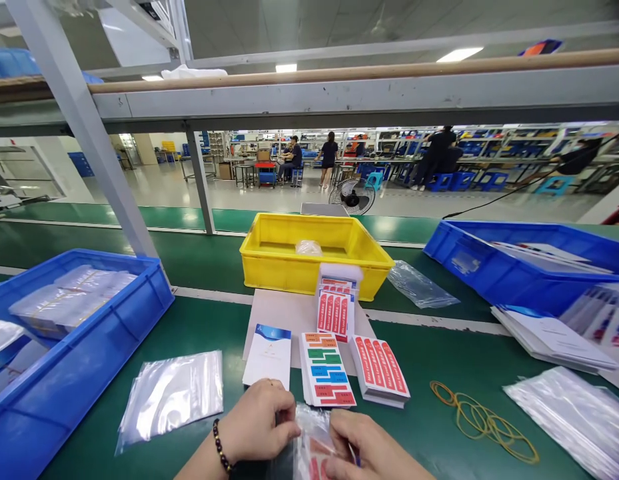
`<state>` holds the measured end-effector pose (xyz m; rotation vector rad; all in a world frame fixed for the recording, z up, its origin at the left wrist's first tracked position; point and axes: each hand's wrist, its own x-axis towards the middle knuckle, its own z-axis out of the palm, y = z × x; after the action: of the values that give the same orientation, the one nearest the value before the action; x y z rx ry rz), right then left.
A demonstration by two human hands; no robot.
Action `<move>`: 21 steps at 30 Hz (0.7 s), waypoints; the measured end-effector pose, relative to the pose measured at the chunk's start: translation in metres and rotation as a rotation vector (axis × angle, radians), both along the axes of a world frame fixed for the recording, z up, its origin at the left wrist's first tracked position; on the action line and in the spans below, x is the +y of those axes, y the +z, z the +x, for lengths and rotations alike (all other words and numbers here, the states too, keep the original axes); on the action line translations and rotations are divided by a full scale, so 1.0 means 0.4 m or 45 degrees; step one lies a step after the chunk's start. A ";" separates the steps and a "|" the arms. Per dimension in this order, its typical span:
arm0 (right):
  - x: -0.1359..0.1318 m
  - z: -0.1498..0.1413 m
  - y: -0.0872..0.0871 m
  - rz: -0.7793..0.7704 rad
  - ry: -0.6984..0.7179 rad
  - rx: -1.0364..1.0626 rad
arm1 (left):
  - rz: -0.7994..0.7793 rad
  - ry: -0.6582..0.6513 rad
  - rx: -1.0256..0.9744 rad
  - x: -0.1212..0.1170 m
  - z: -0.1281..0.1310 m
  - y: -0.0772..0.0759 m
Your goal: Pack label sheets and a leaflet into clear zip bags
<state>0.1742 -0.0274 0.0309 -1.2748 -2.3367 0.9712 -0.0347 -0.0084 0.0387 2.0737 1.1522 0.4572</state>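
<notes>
I see L hand (259, 421) pinching one edge of a clear bag (309, 419), R hand (365, 445) the other, just nearer than the multicolour cards (329, 370) — red print (315, 468) shows thru, so prob. part-filled. To go, I'd guess: stacked red cards (379, 369), spare bags (176, 392).

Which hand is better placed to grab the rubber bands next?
Probably the right hand: the rubber bands lie out on its side, while the left hand would have to cross it. Both are at the bag.
</notes>
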 end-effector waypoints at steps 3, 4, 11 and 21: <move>0.033 -0.026 -0.008 0.206 -0.016 0.104 | -0.146 -0.097 -0.076 -0.004 -0.008 0.002; 0.049 -0.043 -0.018 0.303 -0.032 0.119 | -0.194 -0.141 -0.106 -0.006 -0.007 -0.001; 0.138 -0.182 -0.105 0.787 0.082 -0.237 | -0.326 -0.322 -0.207 -0.025 0.014 -0.031; 0.129 -0.092 -0.020 1.052 -0.003 0.122 | -0.771 0.022 -0.845 -0.006 0.035 -0.086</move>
<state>0.1374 0.0242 0.0231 -0.8529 -2.2554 0.0089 -0.0205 -0.0109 0.0044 1.2457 0.7723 0.6452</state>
